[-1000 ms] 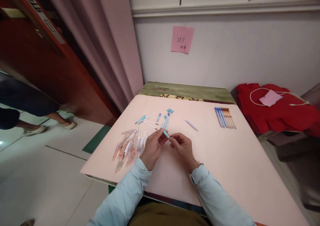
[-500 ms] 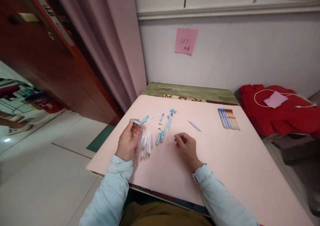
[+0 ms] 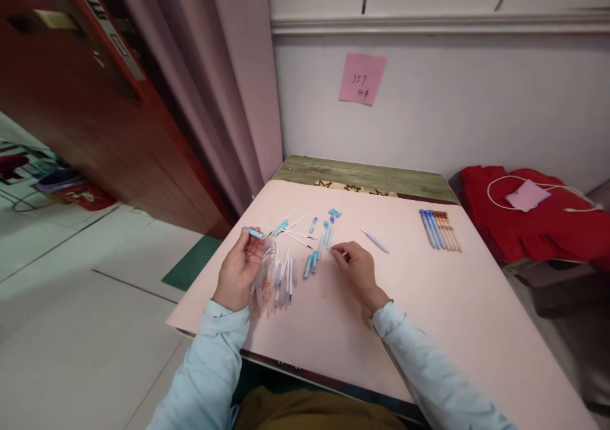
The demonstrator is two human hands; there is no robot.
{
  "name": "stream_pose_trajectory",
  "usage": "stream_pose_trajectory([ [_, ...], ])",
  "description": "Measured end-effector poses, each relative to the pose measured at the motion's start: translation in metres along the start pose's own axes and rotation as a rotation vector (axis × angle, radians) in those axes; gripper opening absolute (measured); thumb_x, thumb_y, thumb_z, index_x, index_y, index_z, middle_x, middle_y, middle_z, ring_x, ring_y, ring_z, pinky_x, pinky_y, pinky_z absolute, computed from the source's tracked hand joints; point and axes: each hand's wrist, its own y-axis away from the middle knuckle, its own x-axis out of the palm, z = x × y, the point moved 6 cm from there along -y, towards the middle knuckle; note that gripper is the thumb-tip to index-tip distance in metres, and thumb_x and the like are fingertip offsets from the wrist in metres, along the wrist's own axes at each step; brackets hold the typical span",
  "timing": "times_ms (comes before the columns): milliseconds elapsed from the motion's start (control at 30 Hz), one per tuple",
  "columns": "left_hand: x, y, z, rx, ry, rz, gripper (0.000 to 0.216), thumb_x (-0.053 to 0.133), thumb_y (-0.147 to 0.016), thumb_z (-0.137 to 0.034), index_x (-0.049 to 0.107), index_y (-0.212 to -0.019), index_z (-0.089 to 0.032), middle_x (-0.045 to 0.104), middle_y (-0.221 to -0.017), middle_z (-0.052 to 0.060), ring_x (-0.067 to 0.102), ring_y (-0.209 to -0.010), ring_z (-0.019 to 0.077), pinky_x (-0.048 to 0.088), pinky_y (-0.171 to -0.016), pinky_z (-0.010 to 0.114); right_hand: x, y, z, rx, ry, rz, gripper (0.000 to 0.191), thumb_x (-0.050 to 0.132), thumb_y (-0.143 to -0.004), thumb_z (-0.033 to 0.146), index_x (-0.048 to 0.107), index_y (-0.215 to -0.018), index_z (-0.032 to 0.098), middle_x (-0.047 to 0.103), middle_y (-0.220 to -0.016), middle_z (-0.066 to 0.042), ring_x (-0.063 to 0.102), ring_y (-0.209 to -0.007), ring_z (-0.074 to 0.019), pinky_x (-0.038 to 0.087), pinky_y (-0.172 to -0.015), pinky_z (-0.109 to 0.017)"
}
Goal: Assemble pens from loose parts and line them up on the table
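My left hand (image 3: 239, 266) is raised over the left part of the pink table sheet (image 3: 429, 303), fingers closed round a light blue pen part (image 3: 256, 233) that sticks out above the fingertips. Just right of it lies a heap of clear pen barrels (image 3: 279, 279). My right hand (image 3: 355, 270) rests on the sheet with curled fingers, its fingertips beside a few loose blue pen pieces (image 3: 318, 247); whether it pinches anything I cannot make out. More blue parts and thin refills (image 3: 295, 232) lie further back.
A single pale pen (image 3: 375, 240) lies right of centre. A row of finished blue and orange pens (image 3: 439, 229) sits at the far right. Red cloth with a white cable (image 3: 528, 211) lies beside the table. A pink note (image 3: 361, 79) hangs on the wall; a curtain and a door stand on the left.
My left hand carried the blue part from the centre out to the left, over the barrels. My right hand let go and has since reached forward towards the loose blue pieces.
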Motion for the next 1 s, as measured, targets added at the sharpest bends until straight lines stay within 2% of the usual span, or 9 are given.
stream_pose_trajectory([
  [133, 0.001, -0.003, -0.001, -0.037, 0.007, 0.008, 0.012, 0.053, -0.093, -0.009, 0.064, -0.089, -0.012, 0.07, -0.075, 0.003, 0.068, -0.068, 0.0095, 0.059, -0.067, 0.019, 0.023, -0.03, 0.011, 0.017, 0.308, 0.147, 0.017, 0.057, -0.09, 0.028, 0.074, -0.089, 0.026, 0.068, -0.09, -0.002, 0.062, -0.076, -0.0146, 0.04, -0.064, -0.024],
  [233, 0.006, -0.002, -0.007, -0.043, 0.004, -0.035, 0.014, 0.052, -0.094, -0.009, 0.064, -0.087, -0.011, 0.069, -0.074, 0.003, 0.068, -0.066, 0.0092, 0.059, -0.067, 0.019, 0.04, -0.045, 0.018, 0.042, 0.435, 0.226, 0.019, 0.055, -0.092, 0.03, 0.073, -0.091, 0.026, 0.068, -0.095, -0.003, 0.063, -0.081, -0.0152, 0.038, -0.062, -0.024],
  [433, 0.01, -0.005, -0.015, -0.042, -0.033, -0.056, 0.014, 0.052, -0.094, -0.009, 0.063, -0.085, -0.01, 0.069, -0.074, 0.004, 0.068, -0.066, 0.0093, 0.058, -0.067, 0.018, 0.059, -0.055, 0.024, 0.047, 0.573, 0.321, 0.021, 0.054, -0.093, 0.033, 0.073, -0.09, 0.024, 0.068, -0.099, -0.005, 0.065, -0.082, -0.0169, 0.039, -0.063, -0.024],
  [600, 0.007, -0.006, 0.008, -0.151, -0.052, -0.036, 0.014, 0.053, -0.094, -0.011, 0.062, -0.084, -0.012, 0.069, -0.073, 0.003, 0.067, -0.064, 0.0088, 0.057, -0.064, 0.019, 0.067, -0.055, 0.027, 0.027, 0.588, 0.328, 0.024, 0.05, -0.095, 0.027, 0.072, -0.09, 0.019, 0.069, -0.097, -0.009, 0.067, -0.079, -0.0178, 0.04, -0.062, -0.025],
  [733, 0.011, -0.002, 0.03, -0.231, -0.038, -0.012, 0.012, 0.055, -0.093, -0.012, 0.063, -0.084, -0.013, 0.069, -0.072, 0.002, 0.067, -0.063, 0.009, 0.057, -0.064, 0.018, 0.06, -0.051, 0.033, -0.002, 0.569, 0.304, 0.023, 0.049, -0.096, 0.027, 0.07, -0.093, 0.019, 0.069, -0.099, -0.009, 0.067, -0.082, -0.0174, 0.039, -0.062, -0.024],
  [833, 0.015, -0.002, 0.034, -0.274, -0.039, -0.034, 0.014, 0.053, -0.093, -0.011, 0.063, -0.083, -0.012, 0.069, -0.071, 0.003, 0.067, -0.062, 0.01, 0.057, -0.064, 0.02, 0.039, -0.043, 0.034, 0.006, 0.436, 0.185, 0.019, 0.051, -0.095, 0.03, 0.068, -0.093, 0.021, 0.071, -0.093, -0.005, 0.066, -0.078, -0.0157, 0.038, -0.063, -0.023],
  [900, 0.019, -0.007, 0.025, -0.256, -0.033, -0.027, 0.017, 0.05, -0.095, -0.012, 0.063, -0.083, -0.011, 0.069, -0.071, 0.004, 0.067, -0.062, 0.0101, 0.057, -0.064, 0.02, 0.024, -0.035, 0.028, 0.033, 0.31, 0.11, 0.018, 0.052, -0.093, 0.03, 0.067, -0.089, 0.021, 0.071, -0.083, -0.002, 0.065, -0.072, -0.0153, 0.038, -0.063, -0.023],
  [967, 0.02, -0.016, 0.006, -0.192, -0.016, -0.025, 0.019, 0.048, -0.096, -0.011, 0.063, -0.084, -0.01, 0.069, -0.072, 0.004, 0.068, -0.063, 0.0096, 0.058, -0.064, 0.019, 0.013, -0.027, 0.018, 0.071, 0.218, 0.086, 0.017, 0.052, -0.09, 0.029, 0.066, -0.085, 0.021, 0.07, -0.076, -0.001, 0.063, -0.067, -0.0156, 0.038, -0.062, -0.024],
  [1000, 0.017, -0.021, -0.005, -0.14, 0.001, -0.062, 0.019, 0.048, -0.096, -0.011, 0.062, -0.083, -0.011, 0.069, -0.071, 0.003, 0.068, -0.063, 0.009, 0.057, -0.064, 0.018, 0.009, -0.023, 0.013, 0.09, 0.191, 0.086, 0.017, 0.052, -0.089, 0.029, 0.066, -0.083, 0.021, 0.069, -0.074, -0.001, 0.062, -0.066, -0.0159, 0.039, -0.062, -0.025],
])
